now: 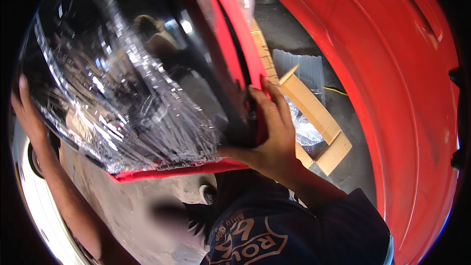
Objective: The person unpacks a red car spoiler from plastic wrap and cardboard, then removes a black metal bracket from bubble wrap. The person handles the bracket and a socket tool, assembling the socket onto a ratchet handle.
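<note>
A large glossy black panel (196, 93) fills the upper left in front of me. Creased clear plastic film (162, 113) covers much of its face, and reflections break up the surface. Red edging (181, 171) runs along its lower rim and up its right side. My right hand (274, 132) grips the lower right corner, thumb across the face and fingers around the red side. Far to the left, my left hand (32, 118) holds the panel's other edge, its fingers stretched along the rim. The panel hides what lies behind it.
A red car body (387, 93) curves down the right side. Between it and the panel, an open cardboard box (314, 108) with clear bubble wrap (306, 130) lies on the grey floor, near a yellow cord (336, 91). A white vehicle (37, 196) stands at lower left.
</note>
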{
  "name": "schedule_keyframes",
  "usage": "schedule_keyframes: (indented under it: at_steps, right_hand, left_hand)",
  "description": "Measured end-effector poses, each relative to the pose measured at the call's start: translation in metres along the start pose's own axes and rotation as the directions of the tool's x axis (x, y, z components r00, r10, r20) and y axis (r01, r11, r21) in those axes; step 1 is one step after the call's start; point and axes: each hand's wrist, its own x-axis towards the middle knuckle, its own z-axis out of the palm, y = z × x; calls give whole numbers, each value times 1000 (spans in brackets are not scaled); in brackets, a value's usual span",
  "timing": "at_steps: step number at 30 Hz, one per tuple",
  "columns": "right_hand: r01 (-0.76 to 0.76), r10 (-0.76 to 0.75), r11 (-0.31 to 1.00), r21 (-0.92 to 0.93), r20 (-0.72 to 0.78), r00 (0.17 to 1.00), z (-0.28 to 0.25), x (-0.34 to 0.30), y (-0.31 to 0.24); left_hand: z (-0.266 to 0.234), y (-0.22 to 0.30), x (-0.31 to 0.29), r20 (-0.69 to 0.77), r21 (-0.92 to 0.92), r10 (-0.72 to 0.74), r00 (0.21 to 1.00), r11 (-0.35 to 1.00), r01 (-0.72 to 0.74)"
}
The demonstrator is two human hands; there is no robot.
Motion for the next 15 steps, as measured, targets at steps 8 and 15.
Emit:
schedule_keyframes:
  at_steps: [8,15]
  right_hand:
    - [-4,-20,917,399,55,998,15,-28,35]
    - [246,-236,959,138,-85,968,-6,-18,60]
  left_hand:
    - [-31,-32,-259,706,55,-546,452,678,733]
    - [-19,30,-269,525,-514,-587,616,359,779]
